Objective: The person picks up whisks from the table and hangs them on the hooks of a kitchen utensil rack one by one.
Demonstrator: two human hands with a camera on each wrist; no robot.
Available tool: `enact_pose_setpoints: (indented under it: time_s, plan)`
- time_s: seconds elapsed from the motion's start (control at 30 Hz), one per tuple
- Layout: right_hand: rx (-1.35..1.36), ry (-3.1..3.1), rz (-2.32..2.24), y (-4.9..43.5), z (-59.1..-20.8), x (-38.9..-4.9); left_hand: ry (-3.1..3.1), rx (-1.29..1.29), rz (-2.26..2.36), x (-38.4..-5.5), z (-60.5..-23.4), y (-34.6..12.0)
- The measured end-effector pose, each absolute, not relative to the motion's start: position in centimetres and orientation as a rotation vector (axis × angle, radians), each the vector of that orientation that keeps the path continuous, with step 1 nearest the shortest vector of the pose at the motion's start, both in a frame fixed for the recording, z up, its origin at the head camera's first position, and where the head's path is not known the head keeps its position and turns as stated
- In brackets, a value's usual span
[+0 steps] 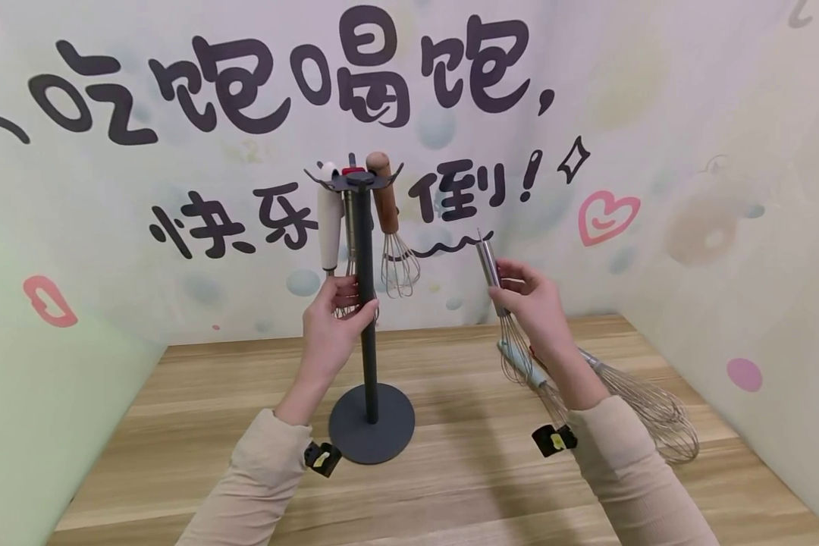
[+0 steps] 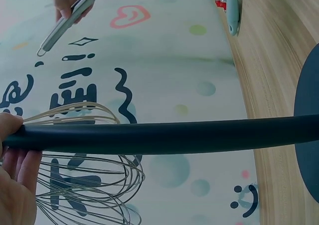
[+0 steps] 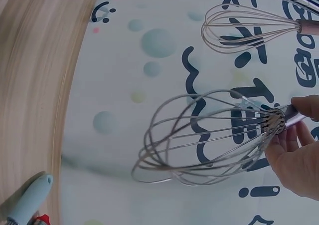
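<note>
My left hand (image 1: 329, 324) grips the dark pole of a whisk stand (image 1: 366, 364), with the thumb on the near side and fingers behind. From the stand's hooked top hang a white-handled whisk (image 1: 330, 227), a wooden-handled whisk (image 1: 386, 205) and a metal one partly hidden by the pole. To the right, my right hand (image 1: 538, 309) holds a steel whisk (image 1: 487, 267) by its handle, up in the air with the hanging loop on top and wires downward. The right wrist view shows the steel whisk's wires (image 3: 199, 135) spread well apart from the hanging ones.
On the wooden table (image 1: 246, 440) at right lie a whisk with a light blue handle (image 1: 519, 362), something red beside it, and a large wire whisk (image 1: 651, 406), partly behind the right forearm. The stand's round base (image 1: 371, 444) sits near the middle. A printed wall stands behind.
</note>
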State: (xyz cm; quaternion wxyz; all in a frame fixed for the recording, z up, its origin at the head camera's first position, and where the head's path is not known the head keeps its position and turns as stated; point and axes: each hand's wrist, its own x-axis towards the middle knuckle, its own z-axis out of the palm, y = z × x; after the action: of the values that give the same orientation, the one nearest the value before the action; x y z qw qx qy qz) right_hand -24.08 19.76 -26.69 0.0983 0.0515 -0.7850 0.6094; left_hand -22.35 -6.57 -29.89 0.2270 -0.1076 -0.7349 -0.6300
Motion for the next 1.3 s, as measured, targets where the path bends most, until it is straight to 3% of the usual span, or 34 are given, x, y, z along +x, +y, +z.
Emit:
enact_pose_setpoints:
  time_s: [1.3]
  plan:
    - [0.334, -2.195, 1.791, 16.5, -22.1, -24.4, -2.031, -0.304, -1.712, -22.4, -30.1, -6.7]
